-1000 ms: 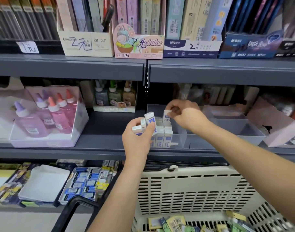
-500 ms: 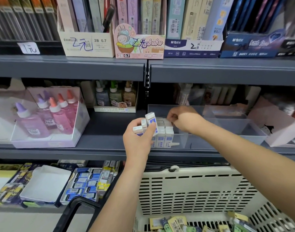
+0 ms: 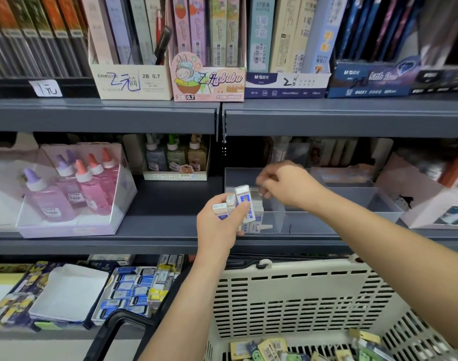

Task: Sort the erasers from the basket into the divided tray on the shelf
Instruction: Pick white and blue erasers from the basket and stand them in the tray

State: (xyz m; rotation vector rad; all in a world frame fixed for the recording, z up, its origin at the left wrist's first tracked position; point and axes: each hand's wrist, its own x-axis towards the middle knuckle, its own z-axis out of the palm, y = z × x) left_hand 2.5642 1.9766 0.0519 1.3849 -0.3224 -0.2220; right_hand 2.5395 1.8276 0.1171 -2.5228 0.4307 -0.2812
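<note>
Fingers and thumb of the left hand are wrapped round a clutch of white erasers with blue sleeves. These stand upright and fan out above the fist, the tallest at the right.

Fingers of the right hand are curled inward. They are motion-blurred, so I cannot tell whether they pinch anything.

The left hand is raised just in front of the left end of the clear divided tray. The right hand hangs over that same end compartment.

Inside the compartment, a row of shelved erasers stands upright against the front wall, partly hidden behind the left hand. The next compartment shows bare plastic.

The tray sits on the grey middle shelf.

Below both forearms stands a cream slotted basket. Packaged erasers in yellow and green lie loose on its floor.

To the left on the shelf, a clear box holds pink glue bottles.
</note>
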